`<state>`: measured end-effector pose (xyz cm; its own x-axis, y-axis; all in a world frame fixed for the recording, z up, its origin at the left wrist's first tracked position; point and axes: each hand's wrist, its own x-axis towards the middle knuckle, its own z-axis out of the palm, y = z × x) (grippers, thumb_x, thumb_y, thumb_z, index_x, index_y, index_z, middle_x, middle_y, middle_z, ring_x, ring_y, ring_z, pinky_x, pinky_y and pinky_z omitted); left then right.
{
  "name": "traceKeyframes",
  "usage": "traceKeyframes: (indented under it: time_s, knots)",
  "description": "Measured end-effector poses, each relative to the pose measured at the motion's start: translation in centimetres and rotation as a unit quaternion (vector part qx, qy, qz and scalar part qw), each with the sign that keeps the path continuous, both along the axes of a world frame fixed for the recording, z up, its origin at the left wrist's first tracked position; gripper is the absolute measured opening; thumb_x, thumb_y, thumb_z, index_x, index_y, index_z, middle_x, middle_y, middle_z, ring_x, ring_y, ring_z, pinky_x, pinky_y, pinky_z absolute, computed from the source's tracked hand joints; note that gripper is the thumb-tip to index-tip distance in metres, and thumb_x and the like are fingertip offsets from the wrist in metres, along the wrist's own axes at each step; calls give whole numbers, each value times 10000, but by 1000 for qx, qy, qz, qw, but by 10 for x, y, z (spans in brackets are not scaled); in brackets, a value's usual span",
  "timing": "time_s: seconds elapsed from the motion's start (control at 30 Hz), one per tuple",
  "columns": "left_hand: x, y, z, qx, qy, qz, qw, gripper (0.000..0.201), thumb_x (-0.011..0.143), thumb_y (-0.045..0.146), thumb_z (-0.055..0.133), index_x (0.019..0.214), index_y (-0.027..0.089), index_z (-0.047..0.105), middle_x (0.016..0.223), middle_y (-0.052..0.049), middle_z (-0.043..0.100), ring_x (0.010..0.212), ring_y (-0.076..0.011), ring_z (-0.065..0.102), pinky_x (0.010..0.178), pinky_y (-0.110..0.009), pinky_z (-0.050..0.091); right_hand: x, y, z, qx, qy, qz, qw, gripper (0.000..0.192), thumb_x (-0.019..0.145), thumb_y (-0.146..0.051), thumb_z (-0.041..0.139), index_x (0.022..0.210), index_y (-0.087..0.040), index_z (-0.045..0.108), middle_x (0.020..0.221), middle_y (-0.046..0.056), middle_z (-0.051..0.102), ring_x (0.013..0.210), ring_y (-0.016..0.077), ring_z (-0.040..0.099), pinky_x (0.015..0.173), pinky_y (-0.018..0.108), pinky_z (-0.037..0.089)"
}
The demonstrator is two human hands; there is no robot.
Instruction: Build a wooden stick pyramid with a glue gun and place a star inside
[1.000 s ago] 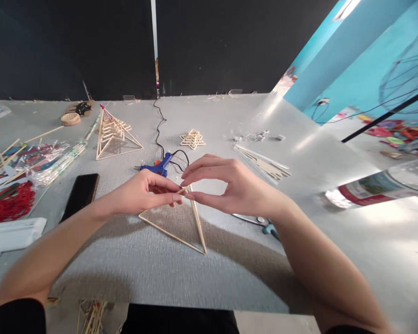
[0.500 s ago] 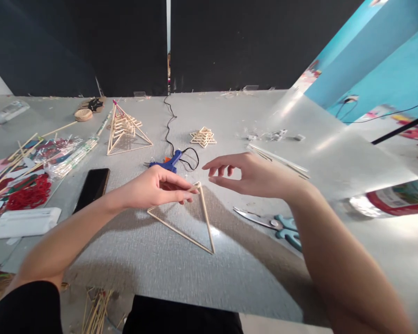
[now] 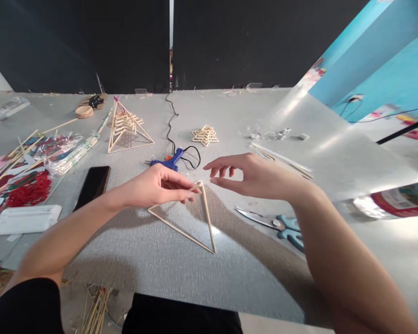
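Observation:
A triangle of thin wooden sticks (image 3: 209, 218) stands over the grey table, its far corner between the fingertips of my left hand (image 3: 163, 187). That hand hides part of one side. My right hand (image 3: 245, 174) hovers just right of the held corner, fingers apart and nothing in them. Beyond my left hand lies a blue glue gun (image 3: 171, 161) with a black cord. Scissors with teal handles (image 3: 278, 223) rest below my right hand, partly hidden by the forearm.
Behind are a stick pyramid frame (image 3: 128, 127) and a small stick star (image 3: 205, 135). At left lie a phone (image 3: 92, 188), a white case (image 3: 25, 220) and red cord (image 3: 29, 189). Loose sticks (image 3: 282, 160) and a labelled bottle (image 3: 397, 199) are at right.
Both hands keep nearly the same pose, the left still pinching the triangle's corner. The whole view has shifted slightly.

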<state>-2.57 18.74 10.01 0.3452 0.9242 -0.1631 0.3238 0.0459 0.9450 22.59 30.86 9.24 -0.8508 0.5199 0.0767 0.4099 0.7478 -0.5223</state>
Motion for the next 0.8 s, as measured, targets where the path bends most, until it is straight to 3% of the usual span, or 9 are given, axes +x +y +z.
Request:
traceKeyframes:
  time_s: [0.8]
  knots:
    - [-2,0,-2,4,11,-3,1000,274,895,297,777,1131,168,830,951,-80,820,841,-155,730,750,-245,561,0,-3,0,10,8,9,1000,378,968,-455,614,1243,-233,748,1029,66,792,839,210,730,698,370,614]
